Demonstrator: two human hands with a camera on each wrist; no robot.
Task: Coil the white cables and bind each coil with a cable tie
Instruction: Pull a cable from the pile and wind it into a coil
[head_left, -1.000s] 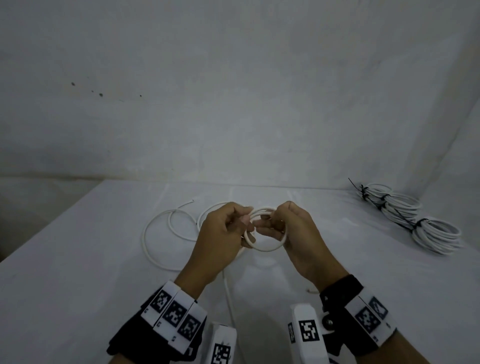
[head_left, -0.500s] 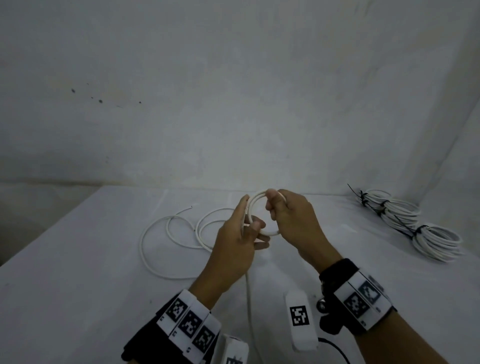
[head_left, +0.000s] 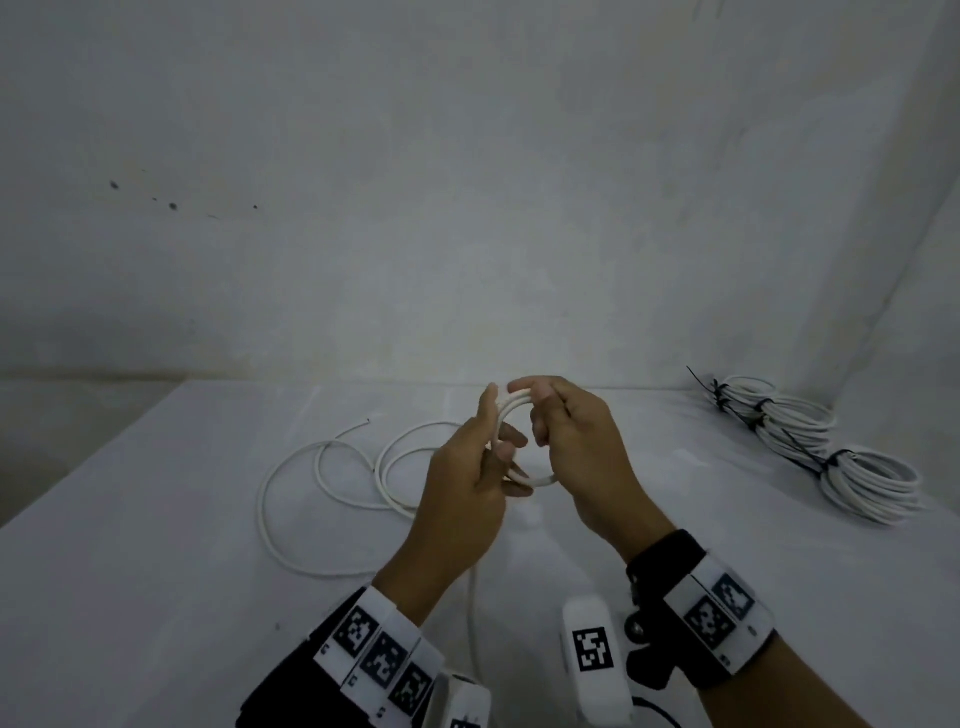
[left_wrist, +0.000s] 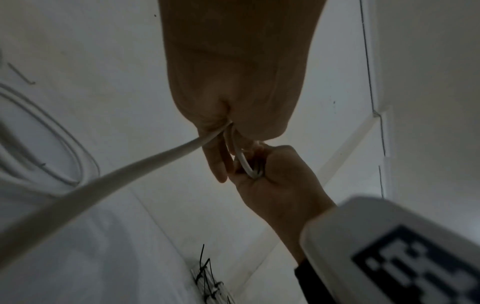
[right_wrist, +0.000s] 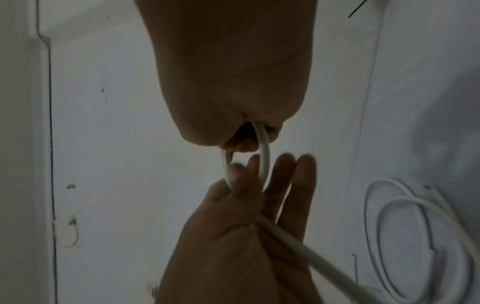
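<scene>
On the white table (head_left: 156, 597), my left hand (head_left: 467, 488) and right hand (head_left: 582, 452) pinch the small coil (head_left: 535, 480) upright, keeping turns together; slack cable (head_left: 291, 467) trails toward nine o'clock.

Two hands hold a small coil of white cable above a white tabletop, seen from under the left wrist.

The left hand (left_wrist: 233, 82) fills the top of the frame, its fingers (left_wrist: 217, 162) pointing down and curled round the coil (left_wrist: 244, 162). The right hand (left_wrist: 280, 185) reaches up from the lower right and grips the same coil from below. A loose length of white cable (left_wrist: 116, 179) runs from the left hand toward the lower left corner, blurred. More cable loops (left_wrist: 59, 148) lie on the tabletop (left_wrist: 124, 257) at left. Bundled coils with black cable ties (left_wrist: 205, 273) sit at the bottom edge.
</scene>
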